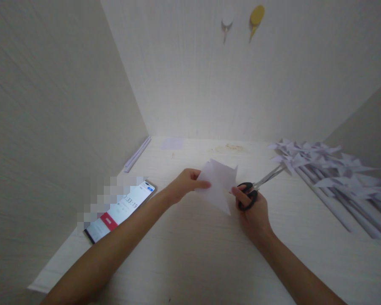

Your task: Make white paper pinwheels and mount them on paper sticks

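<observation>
My left hand (184, 185) pinches the left edge of a white sheet of paper (218, 185) held just above the light tabletop (190, 254). My right hand (253, 214) grips black-handled scissors (252, 192), fingers through the loops. The metal blades point up and to the right, away from the paper's right edge. The paper's top edge looks notched.
A phone (120, 209) with a lit timer screen lies at the left. Several white paper pinwheels on rolled sticks (330, 173) are piled at the right. White rolled sticks (137, 154) lie along the left wall. Two hooks (256, 19) hang on the back wall.
</observation>
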The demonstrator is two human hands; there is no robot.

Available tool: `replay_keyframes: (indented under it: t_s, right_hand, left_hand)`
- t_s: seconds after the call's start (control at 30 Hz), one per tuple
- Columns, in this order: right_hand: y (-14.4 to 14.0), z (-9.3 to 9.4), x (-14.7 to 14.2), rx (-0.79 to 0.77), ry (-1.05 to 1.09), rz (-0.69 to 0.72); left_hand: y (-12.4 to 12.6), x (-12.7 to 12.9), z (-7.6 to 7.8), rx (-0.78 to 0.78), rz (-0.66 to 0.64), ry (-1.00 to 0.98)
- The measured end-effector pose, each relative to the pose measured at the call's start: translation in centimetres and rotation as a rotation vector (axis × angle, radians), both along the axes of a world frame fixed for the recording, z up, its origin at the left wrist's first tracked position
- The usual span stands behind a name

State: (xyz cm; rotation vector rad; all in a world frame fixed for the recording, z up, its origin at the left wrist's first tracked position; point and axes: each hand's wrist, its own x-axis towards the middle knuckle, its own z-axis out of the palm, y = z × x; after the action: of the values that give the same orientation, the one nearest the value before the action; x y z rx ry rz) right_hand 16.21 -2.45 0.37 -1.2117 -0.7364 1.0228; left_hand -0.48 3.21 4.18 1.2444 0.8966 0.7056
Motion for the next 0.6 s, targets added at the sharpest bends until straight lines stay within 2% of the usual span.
replay_keyframes:
  t_s: [0.07, 0.23, 0.37, 0.47, 0.6]
  right_hand:
    - [0.0, 0.1, 0.0, -0.007, 0.012, -0.018]
    - [0.0, 0.3, 0.0, 0.004, -0.007, -0.048]
    - [0.0, 0.3, 0.1, 0.012, -0.078, -0.063]
    - [0.0, 0.2, 0.1, 0.023, -0.107, -0.069]
    - [-0.3, 0.6, -0.3, 0.051, -0.147, -0.015]
  left_hand:
    - [-0.1, -0.1, -0.1, -0.040, -0.049, 0.010]
    - [-0.6, 0.3, -0.5, -0.106, -0.043, -0.031]
    - [-1.0, 0.9, -1.1, -0.068, -0.074, -0.105]
    - [-1.1, 1.2, -1.3, 0.009, 0.033, -0.124]
    - [-1.4, 1.6, -0.9, -0.062, 0.235, -0.229]
